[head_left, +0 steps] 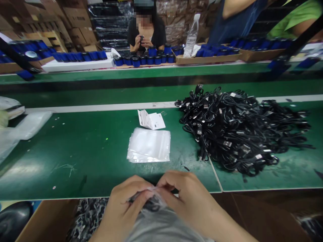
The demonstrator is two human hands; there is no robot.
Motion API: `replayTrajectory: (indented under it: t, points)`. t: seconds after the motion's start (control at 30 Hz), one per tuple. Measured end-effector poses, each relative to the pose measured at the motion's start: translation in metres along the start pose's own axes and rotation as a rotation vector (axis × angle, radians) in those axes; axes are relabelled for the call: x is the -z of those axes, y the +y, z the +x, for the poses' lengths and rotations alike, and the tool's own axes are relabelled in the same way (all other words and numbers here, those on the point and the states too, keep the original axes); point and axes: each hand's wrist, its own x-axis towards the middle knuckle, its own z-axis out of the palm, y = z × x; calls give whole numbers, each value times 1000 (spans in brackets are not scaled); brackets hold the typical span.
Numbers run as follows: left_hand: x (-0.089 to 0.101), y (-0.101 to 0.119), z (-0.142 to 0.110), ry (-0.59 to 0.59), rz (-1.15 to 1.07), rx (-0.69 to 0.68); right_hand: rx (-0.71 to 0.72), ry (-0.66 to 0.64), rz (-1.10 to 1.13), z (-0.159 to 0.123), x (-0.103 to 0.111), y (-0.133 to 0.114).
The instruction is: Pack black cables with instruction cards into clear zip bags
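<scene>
At the near edge of the green table, my left hand (pixel 130 198) and my right hand (pixel 183 193) pinch the upper edge of a small clear plastic bag (pixel 156 199). Something black shows through it, looking like a coiled cable, though my fingers cover part of it. Just beyond my hands lies a stack of clear plastic bags (pixel 149 145). Behind that stack sits a small pile of white cards (pixel 156 121), partly fanned. To the right spreads a large heap of black USB cables (pixel 234 131).
Below the table edge at left, a cardboard box (pixel 46 218) holds many bagged items (pixel 87 215). Plastic wrapping (pixel 35 124) lies at the far left. Across the table are rows of blue jars (pixel 151 59), a water bottle (pixel 191 37) and a seated person (pixel 147 33).
</scene>
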Motion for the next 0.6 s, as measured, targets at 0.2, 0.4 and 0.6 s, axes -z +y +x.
replayTrajectory:
  t: [0.2,0.4,0.6]
  points:
    - [-4,-4,2,184,-73,182,-70,45,200,-5,6,10]
    - [-3,-13,4,155,-119,277,-107,132,225,-5,-4,19]
    - [0,-10,10,166,-5,190,-19,126,125,-1,-4,24]
